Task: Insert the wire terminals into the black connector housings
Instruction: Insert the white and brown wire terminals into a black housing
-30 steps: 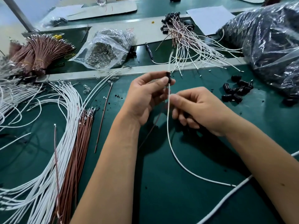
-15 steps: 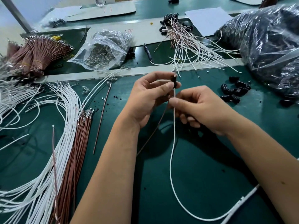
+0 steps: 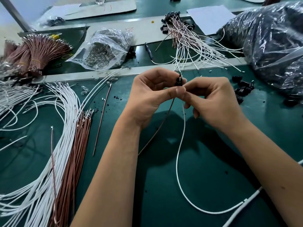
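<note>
— Both grips? 
— Left hand pinches the black connector housing at frame centre; right hand pinches the white wire just below it. 
— Spare housings? 
— Loose black housings lie right of the hands on the green desk.

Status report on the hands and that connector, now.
Left hand pinches black connector housing. Right hand pinches white wire just below it. Brown wire hangs from housing too. Nothing in the way.

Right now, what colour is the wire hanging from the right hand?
White wire, clearest in the head view, below the right hand.
</note>
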